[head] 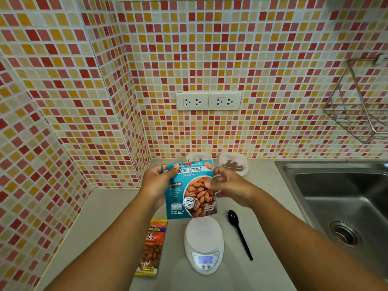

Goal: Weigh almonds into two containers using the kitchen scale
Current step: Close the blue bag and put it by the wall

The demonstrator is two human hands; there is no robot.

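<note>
Two hands on teal almond pouch [190,190] | right hand [227,184] blurred; far container [198,158] half-hidden

left hand [156,181] gripping, right hand [227,183] blurred, fingers curled

Almond pouch held above the scale, two containers behind it, on the table beside the sink

The kitchen scale [204,244] sits on the table [100,223] near its front edge, with a second almond packet [151,247] lying flat just to its left and a spoon [239,233] lying to its right, apart from it. Above the scale's far end, the almond pouch [191,190] is held upright between the left hand [156,181] at its upper left corner and the right hand [227,183] at its right edge. Behind the pouch, against the wall, stand two containers side by side: the left container [198,157] partly hidden by the pouch, the right container [233,162] with almonds in it. The sink [340,198] is set into the table at the far right. On the wall behind, the sockets [209,101] sit above the containers, and a wire rack [360,106] hangs above the sink.
</note>
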